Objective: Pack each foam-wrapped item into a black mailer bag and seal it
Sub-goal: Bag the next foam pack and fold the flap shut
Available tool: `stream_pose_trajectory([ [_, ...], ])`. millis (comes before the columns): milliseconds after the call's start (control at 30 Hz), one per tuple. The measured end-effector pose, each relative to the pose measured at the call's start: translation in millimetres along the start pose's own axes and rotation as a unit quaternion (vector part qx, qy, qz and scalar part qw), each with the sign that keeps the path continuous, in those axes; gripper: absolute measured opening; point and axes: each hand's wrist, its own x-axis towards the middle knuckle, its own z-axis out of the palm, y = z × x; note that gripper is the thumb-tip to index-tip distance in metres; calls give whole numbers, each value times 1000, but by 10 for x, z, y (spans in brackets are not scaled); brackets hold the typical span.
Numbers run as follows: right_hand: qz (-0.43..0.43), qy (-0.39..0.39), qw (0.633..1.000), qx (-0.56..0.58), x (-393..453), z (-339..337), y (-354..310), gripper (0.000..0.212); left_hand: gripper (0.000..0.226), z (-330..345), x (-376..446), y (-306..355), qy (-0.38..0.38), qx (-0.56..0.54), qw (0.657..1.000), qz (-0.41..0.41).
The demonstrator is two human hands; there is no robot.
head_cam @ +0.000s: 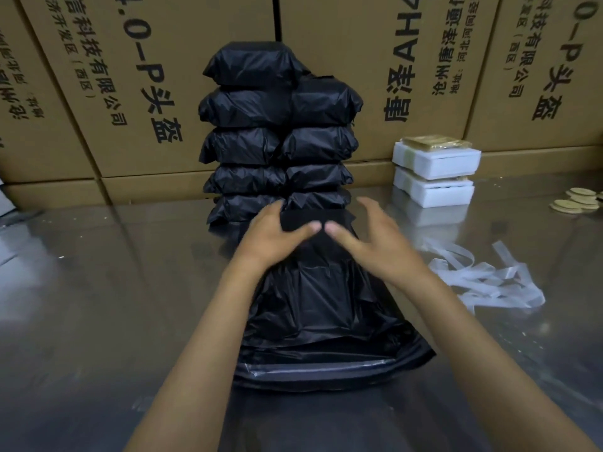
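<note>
1. While only the head view is available, findings below rest on it alone.
2. Left hand (277, 236): fingers curled over the far end of the black mailer bag (323, 298), thumb on top; appears to be gripping/pressing the folded flap there.
3. Right hand (368, 236): fingers spread and relaxed, thumb tip touching the bag top near the left thumb; holding nothing. Slight motion blur, so exact contact beyond the thumb can't be confirmed.
4. Bag lies flat on the steel table (98, 305), between both forearms, far end just in front of the stack of sealed black bags (277, 138). Near end shows a glossy strip, prob. an adhesive band or open mouth; can't tell which. Contents hidden, bag looks filled.
5. Two foam-wrapped items (435, 171) stacked at right rear, well apart from the hands, not yet packed.
6. Misc: loose white backing strips (483, 278) right of the bag; small tan discs (577, 200) far right; cardboard cartons (342, 76) behind.
7. Risks, as judged:
   a. Flap pressed unevenly w/ one hand only → wrinkled seal, partial bond, bag reopens.
   b. Slack film trapped in the fold → weak closure.
   c. Pushing the bag fwd → knocks the leaning stack, which looks uneven at the top.
   d. Stray strips could catch on exposed adhesive.
</note>
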Motion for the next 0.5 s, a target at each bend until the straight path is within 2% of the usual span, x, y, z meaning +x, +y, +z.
stream_pose_trajectory([
  [67,18,8,996,83,240,242,-33,77,66,242,145,15,68,-63,994,54],
  [100,34,6,995,94,298,375,8,73,58,363,181,-33,67,-67,994,54],
  [200,42,-7,999,5,263,694,249,76,53,600,250,-282,11,37,998,50],
  [300,10,7,1000,-25,238,728,406,86,43,620,225,-391,39,27,994,95],
  [367,-1,0,1000,-7,187,723,447,90,49,648,111,-429,56,-32,994,87],
  [500,4,2,996,86,-17,717,642,108,106,647,-74,-565,9,-192,981,29],
])
